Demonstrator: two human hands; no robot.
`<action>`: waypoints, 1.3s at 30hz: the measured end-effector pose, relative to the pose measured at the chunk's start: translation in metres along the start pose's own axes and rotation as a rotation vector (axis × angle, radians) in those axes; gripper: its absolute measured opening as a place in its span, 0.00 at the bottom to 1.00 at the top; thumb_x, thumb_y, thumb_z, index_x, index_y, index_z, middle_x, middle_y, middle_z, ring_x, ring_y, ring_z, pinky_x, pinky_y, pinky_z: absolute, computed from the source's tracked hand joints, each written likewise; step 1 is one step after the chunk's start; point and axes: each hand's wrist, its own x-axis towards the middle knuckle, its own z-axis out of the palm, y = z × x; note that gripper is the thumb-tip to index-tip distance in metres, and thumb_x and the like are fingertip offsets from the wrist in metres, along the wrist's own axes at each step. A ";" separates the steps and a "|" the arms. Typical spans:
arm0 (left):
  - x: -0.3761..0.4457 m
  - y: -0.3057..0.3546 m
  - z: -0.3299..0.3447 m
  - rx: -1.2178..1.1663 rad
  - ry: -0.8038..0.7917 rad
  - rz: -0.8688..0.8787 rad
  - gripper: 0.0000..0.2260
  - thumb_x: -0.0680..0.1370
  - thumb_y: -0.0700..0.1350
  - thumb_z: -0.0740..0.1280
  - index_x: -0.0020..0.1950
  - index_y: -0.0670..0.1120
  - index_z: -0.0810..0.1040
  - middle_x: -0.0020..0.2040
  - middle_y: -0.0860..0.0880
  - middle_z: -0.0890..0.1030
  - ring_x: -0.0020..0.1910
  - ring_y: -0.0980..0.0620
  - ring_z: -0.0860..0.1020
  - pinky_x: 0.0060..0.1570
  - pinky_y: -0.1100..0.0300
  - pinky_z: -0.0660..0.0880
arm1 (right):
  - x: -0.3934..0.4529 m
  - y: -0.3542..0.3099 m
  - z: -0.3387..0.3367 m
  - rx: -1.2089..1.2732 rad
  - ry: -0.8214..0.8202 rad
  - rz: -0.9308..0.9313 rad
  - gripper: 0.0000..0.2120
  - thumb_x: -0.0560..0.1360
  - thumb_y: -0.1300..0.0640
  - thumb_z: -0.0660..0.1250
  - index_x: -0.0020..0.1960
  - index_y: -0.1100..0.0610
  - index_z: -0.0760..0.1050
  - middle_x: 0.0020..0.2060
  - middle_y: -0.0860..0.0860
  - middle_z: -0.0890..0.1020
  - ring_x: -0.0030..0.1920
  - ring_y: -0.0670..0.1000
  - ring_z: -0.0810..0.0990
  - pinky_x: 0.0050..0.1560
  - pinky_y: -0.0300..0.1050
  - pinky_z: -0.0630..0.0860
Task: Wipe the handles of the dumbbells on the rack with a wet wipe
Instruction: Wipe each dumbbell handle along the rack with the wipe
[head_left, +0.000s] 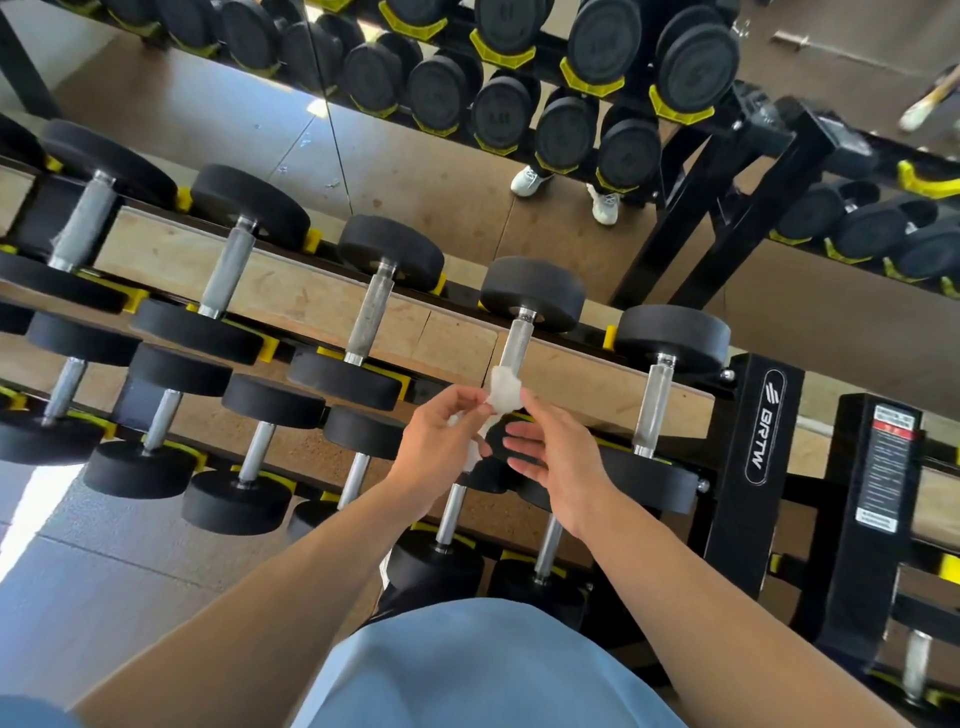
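A crumpled white wet wipe (503, 394) is pinched between both hands above the rack. My left hand (441, 447) grips its lower part, which trails down past the palm. My right hand (553, 457) holds the upper bunch between thumb and forefinger, its other fingers spread. The wipe hangs just in front of the lower end of a steel dumbbell handle (519, 340) on the top tier. Black dumbbells with steel handles fill the black rack (753, 431) in three tiers; one more top-tier handle (655, 410) lies to the right.
A wall mirror (426, 171) behind the rack reflects the dumbbells and white shoes. A second rack (878, 499) with a warning label stands to the right. Yellow cradles hold the dumbbell heads. Grey floor lies at the lower left.
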 end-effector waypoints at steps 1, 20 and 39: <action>0.001 0.003 -0.001 0.022 -0.024 0.002 0.05 0.82 0.47 0.65 0.54 0.49 0.80 0.37 0.54 0.82 0.32 0.60 0.78 0.32 0.73 0.73 | 0.003 0.000 0.001 -0.024 0.020 0.007 0.16 0.78 0.43 0.69 0.62 0.49 0.76 0.52 0.54 0.84 0.54 0.55 0.84 0.58 0.53 0.81; 0.011 0.003 0.005 -0.010 0.039 -0.233 0.17 0.75 0.62 0.70 0.49 0.49 0.83 0.46 0.53 0.85 0.46 0.54 0.81 0.43 0.61 0.73 | 0.005 0.005 -0.005 -0.354 0.072 -0.405 0.09 0.74 0.54 0.75 0.47 0.55 0.77 0.44 0.49 0.85 0.48 0.48 0.84 0.52 0.47 0.82; 0.030 -0.003 -0.019 -0.620 -0.242 -0.579 0.10 0.83 0.47 0.63 0.57 0.42 0.78 0.45 0.45 0.82 0.32 0.55 0.73 0.22 0.65 0.59 | 0.003 -0.011 -0.026 0.585 -0.142 0.139 0.19 0.83 0.57 0.50 0.69 0.62 0.70 0.60 0.64 0.81 0.57 0.59 0.82 0.49 0.50 0.81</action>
